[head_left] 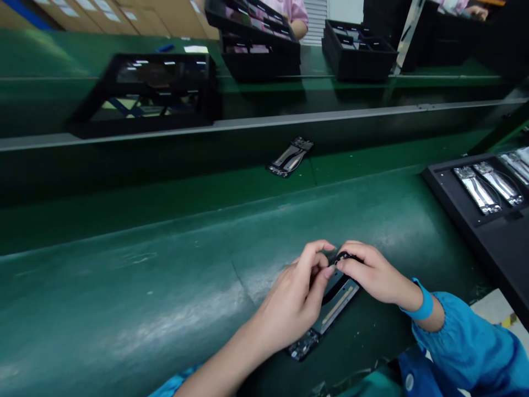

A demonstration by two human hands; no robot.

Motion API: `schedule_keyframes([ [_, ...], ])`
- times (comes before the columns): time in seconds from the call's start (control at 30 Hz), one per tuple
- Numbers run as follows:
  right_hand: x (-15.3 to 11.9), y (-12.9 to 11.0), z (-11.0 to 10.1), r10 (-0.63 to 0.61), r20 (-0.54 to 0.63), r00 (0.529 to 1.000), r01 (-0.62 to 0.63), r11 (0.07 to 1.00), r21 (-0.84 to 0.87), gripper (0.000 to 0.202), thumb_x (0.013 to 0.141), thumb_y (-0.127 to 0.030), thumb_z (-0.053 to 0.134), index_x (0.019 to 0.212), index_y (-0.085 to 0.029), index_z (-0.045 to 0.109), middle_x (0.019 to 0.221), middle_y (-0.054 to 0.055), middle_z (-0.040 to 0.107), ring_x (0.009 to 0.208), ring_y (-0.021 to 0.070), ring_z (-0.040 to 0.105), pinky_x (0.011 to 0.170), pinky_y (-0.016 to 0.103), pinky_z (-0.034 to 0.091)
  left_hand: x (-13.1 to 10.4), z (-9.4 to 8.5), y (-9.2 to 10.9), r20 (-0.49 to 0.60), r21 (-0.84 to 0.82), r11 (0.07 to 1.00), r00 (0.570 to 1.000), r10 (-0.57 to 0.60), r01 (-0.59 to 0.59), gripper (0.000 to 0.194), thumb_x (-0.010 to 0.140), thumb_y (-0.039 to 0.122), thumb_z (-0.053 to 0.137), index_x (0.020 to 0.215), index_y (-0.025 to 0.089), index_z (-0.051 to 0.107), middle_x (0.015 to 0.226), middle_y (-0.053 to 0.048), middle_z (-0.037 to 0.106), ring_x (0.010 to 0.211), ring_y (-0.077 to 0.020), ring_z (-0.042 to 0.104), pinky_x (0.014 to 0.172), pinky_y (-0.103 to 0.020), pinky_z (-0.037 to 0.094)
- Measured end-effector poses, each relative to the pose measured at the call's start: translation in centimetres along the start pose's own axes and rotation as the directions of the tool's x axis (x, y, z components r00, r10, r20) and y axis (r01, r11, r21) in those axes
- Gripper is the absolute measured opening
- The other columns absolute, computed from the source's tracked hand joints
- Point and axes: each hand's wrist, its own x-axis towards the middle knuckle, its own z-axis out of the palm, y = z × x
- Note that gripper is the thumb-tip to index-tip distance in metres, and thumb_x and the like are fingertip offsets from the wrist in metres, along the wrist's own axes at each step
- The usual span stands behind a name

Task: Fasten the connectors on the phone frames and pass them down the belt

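Observation:
A phone frame (pixel 336 306) with a circuit board at its lower end lies slanted on the green mat, under both hands. My right hand (pixel 367 270) grips its far end, thumb on top and fingers curled over the edge. At that same end my left hand (pixel 297 298) has thumb and index finger drawn close together. What lies between those fingertips, if anything, is too small to make out. My left hand and forearm cover part of the frame's left side.
Another phone frame (pixel 291 156) lies farther back below the shelf edge (pixel 256 120). At right, a black tray (pixel 467 220) carries several phone frames. Black trays (pixel 149 94) stand on the shelf. A person in pink (pixel 295 14) is behind them.

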Motion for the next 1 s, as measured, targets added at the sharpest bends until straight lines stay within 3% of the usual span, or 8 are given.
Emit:
schedule_keyframes([
  [0.23, -0.2, -0.8, 0.1, -0.012, -0.056, 0.998, 0.019, 0.994, 0.111, 0.026, 0.094, -0.031, 0.054, 0.072, -0.020, 0.046, 0.071, -0.003, 0.043, 0.071, 0.0148, 0.042, 0.065, 0.027, 0.033, -0.1, -0.2, 0.6, -0.027, -0.169, 0.985, 0.999, -0.033, 0.028, 0.039, 0.104, 0.032, 0.041, 0.143, 0.029, 0.035, 0.088, 0.001, 0.054, 0.073, -0.0147, 0.055, 0.069, -0.030, 0.045],
  [0.43, -0.2, -0.6, 0.5, -0.014, -0.103, 0.995, 0.030, 0.988, 0.151, 0.027, 0.092, -0.030, 0.057, 0.070, -0.020, 0.044, 0.068, -0.004, 0.039, 0.068, 0.0140, 0.039, 0.063, 0.027, 0.032, -0.1, 0.3, 1.0, -0.106, -0.167, 0.986, 0.994, -0.019, 0.000, 0.040, 0.103, 0.029, 0.044, 0.142, 0.030, 0.035, 0.086, 0.002, 0.055, 0.071, -0.0135, 0.053, 0.069, -0.028, 0.045],
  [1.0, 0.5, -0.9, 0.1, -0.040, -0.209, 0.977, 0.067, 0.990, 0.128, 0.029, 0.089, -0.027, 0.056, 0.065, -0.020, 0.040, 0.064, -0.004, 0.038, 0.064, 0.0135, 0.038, 0.059, 0.027, 0.030, 1.2, 0.4, 1.3, -0.114, -0.221, 0.975, 0.993, -0.043, 0.017, 0.037, 0.101, 0.031, 0.048, 0.136, 0.028, 0.038, 0.083, 0.003, 0.055, 0.069, -0.0136, 0.052, 0.068, -0.028, 0.046],
])
